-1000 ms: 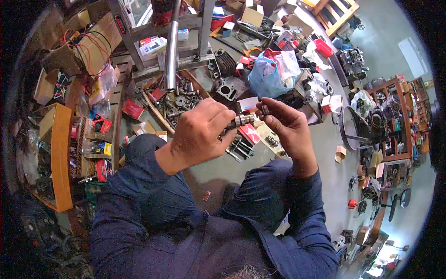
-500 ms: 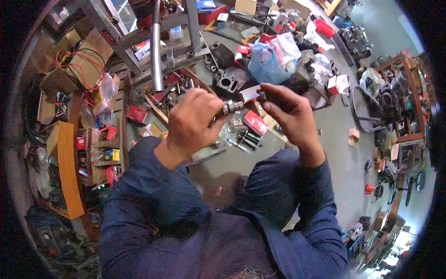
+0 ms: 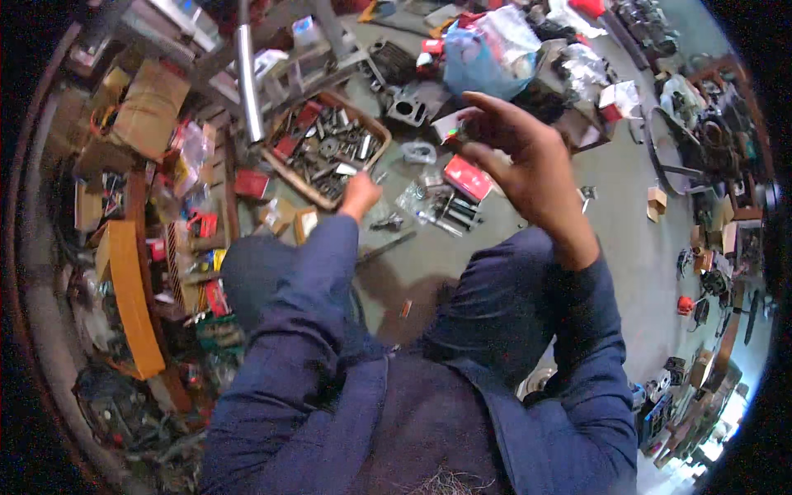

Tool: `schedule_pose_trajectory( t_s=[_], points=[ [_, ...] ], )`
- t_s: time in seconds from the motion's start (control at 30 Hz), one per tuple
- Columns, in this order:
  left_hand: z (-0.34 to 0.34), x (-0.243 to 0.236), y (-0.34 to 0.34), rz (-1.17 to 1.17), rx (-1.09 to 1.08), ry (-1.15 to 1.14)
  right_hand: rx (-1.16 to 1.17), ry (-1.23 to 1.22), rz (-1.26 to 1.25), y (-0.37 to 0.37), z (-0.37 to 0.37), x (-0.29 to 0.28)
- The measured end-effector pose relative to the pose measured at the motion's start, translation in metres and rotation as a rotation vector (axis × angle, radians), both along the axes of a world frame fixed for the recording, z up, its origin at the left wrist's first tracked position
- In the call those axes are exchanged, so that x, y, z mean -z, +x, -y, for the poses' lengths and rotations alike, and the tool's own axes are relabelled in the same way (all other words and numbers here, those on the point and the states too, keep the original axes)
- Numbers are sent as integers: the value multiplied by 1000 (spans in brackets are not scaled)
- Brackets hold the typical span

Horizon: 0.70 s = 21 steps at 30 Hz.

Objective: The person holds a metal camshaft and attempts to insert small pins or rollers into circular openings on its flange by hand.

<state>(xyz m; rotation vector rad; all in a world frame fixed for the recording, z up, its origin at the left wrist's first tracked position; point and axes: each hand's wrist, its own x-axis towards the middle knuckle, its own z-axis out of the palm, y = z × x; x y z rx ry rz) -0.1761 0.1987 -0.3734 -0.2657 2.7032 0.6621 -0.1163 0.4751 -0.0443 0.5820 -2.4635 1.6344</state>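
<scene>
My left hand (image 3: 360, 195) is low, beside the right edge of a wooden tray (image 3: 386, 136) full of loose metal parts. Its fingers are closed, and a small shiny metal end (image 3: 379, 176) shows past them; the rest is hidden. Higher on the right, my right hand (image 3: 532, 161) is raised with thumb and fingers curved. A small dark part (image 3: 467, 129) shows between its fingertips, partly hidden. Below that hand lie a red box (image 3: 468, 177) and several metal pins (image 3: 458, 213) on the floor.
A metal tube (image 3: 247, 82) slants down behind the tray beside a metal frame. A blue plastic bag (image 3: 487, 66) and an engine cylinder part (image 3: 406, 109) are at the far side. Cardboard boxes (image 3: 148, 103) and a shelf board (image 3: 132, 297) crowd the left.
My left hand has moved down and away from my right hand, to the tray's edge. The ringed metal shaft it held no longer shows clearly. My right hand's fingers have spread.
</scene>
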Motion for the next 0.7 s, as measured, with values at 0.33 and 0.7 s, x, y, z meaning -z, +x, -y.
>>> schedule_pose_trajectory(
  t_s=[0.33,0.7],
  points=[
    [-36,61,53,-243,-185,3,-20,-88,49,6,1,-8],
    [-29,33,51,-197,-82,-46,-16,-21,8,2,-1,-2]
  ],
)
